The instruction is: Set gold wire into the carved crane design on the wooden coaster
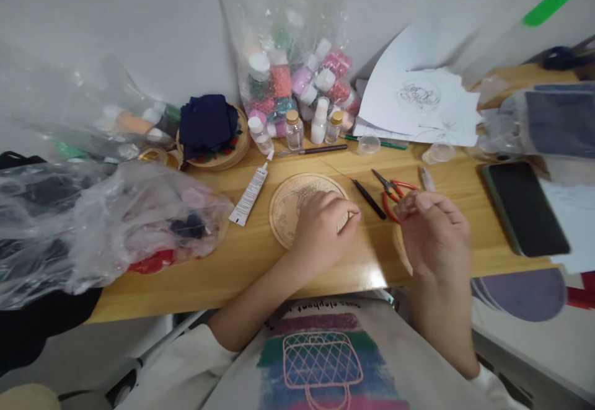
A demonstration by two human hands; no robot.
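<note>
Nearest the camera, a printed shirt front [320, 354] fills the bottom edge, both forearms rising from it onto the wooden worktop [242, 267]. The left hand [323, 227] lies palm down, fingers curled, on the right part of a round wooden hoop [290, 202] holding pale cloth with a faint drawn pattern; the hoop lies flat at centre of the worktop, near its front edge. The right hand [434, 230] is just right of it, fingers drawn together in a narrow pinch at the thumb tip; whether anything sits in that pinch cannot be told. A second curved wooden rim [400, 252] shows under this hand, mostly hidden. Just beyond the right hand lie red-handled snips [393, 193], and between the hands a dark pen-like tool [369, 199]. Left of the hoop lies a white glue tube [250, 194], angled, cap to the far side. A crumpled clear plastic bag [139, 224] of coloured pieces occupies the near left. A dark phone [525, 208] lies face up at the right. Farther back, a slim dark tool [316, 149] lies crosswise before several small bottles [294, 129]. Left of those, a dark blue cloth [207, 121] rests on another hoop [223, 155]. Against the wall stands a clear bag of bead jars [297, 81], with sheets of paper [418, 106] bearing a sketch to its right.
</note>
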